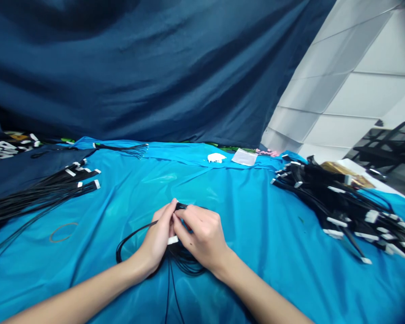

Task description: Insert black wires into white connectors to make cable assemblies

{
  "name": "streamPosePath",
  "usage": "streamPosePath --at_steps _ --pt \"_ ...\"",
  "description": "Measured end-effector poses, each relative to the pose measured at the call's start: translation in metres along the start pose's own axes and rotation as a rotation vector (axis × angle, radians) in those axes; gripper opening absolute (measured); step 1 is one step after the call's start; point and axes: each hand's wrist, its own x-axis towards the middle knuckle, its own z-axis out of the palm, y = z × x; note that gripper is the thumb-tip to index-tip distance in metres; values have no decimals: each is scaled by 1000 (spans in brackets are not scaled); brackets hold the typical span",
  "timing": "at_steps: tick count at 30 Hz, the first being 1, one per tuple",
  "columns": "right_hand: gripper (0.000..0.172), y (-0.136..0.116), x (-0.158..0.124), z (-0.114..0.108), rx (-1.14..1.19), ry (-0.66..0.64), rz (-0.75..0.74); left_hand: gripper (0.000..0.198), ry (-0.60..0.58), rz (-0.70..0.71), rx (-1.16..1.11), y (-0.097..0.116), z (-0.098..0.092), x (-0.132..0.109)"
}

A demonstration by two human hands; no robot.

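Both hands meet at the middle of the blue cloth around a coiled bundle of thin black cables [187, 264]. My left hand [158, 238] is closed on the bundle's left side, its fingertips near the top of the coil. My right hand [200, 231] pinches the bundle from the other side, its fingers curled against the left ones. A white connector [173, 240] shows between the palms. One loop bulges out to the left, and two loose strands hang down toward me. What lies between the fingertips is mostly hidden.
Straight black cables with white ends [37, 198] lie at left, beside a tan rubber band [63, 232]. A large pile of cable bundles [337, 202] is at right. Toward the back are a small cable bundle [121, 148], a white crumpled item [216, 157] and a clear bag [245, 157].
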Motion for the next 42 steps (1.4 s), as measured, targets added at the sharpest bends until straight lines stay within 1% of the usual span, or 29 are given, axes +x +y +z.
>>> streamPosePath --at_steps 5,10,17,20,26,32,38,42 --pt "24 1 0 0 -3 -22 9 32 8 -49 -4 2 1 -2" --pt "24 2 1 -1 -12 -35 2 30 17 -50 4 0 -1 -2" --pt "26 1 1 -1 -37 -45 -11 28 29 -101 -26 -3 -2 -1" --pt "26 2 1 -1 -43 -50 -13 28 31 -98 -17 -3 -1 -1" --pt "26 2 1 -1 -49 -53 -10 31 22 -43 27 -3 -1 0" --pt "26 2 1 0 -45 -47 -12 31 49 -63 31 -2 -1 -1" --pt "27 1 1 -1 -58 -41 -15 31 13 -94 1 -2 -1 -1" --pt "27 1 2 -3 -50 -30 -21 30 29 -91 8 -1 -2 -1"
